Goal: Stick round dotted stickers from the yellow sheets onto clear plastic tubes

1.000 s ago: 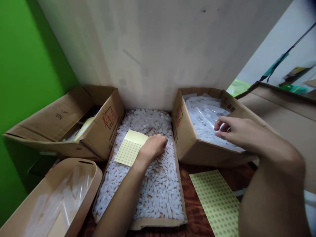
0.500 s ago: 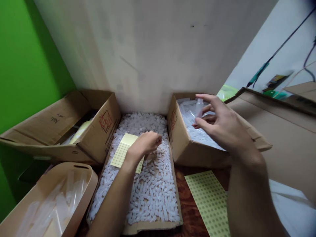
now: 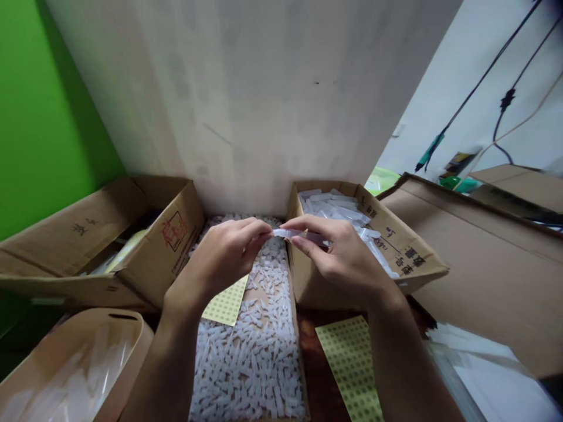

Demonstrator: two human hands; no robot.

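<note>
My right hand [image 3: 347, 252] pinches a translucent plastic tube [image 3: 311, 236] lying roughly level, its mouth toward my left hand [image 3: 220, 252]. The left fingertips are closed at the tube's open end on a small white plastic piece, mostly hidden by the fingers. Both hands are above the shallow cardboard tray of small white plastic pieces [image 3: 246, 369]. A yellow sheet of round stickers [image 3: 229, 302] lies on those pieces under my left wrist. Just behind my right hand is a cardboard box [image 3: 411, 249] of similar translucent tubes [image 3: 329, 205].
Another cardboard box [image 3: 165, 252] stands at the left. A tan bin [image 3: 143, 340] with longer clear tubes is at the lower left. A second sticker sheet [image 3: 347, 363] lies beside my right forearm. Large cardboard [image 3: 479, 258] and white bags [image 3: 497, 375] are on the right.
My right hand has brought the tube from above the right box leftward to the middle. My left hand has risen from the small pieces to meet its mouth. The view has shifted slightly.
</note>
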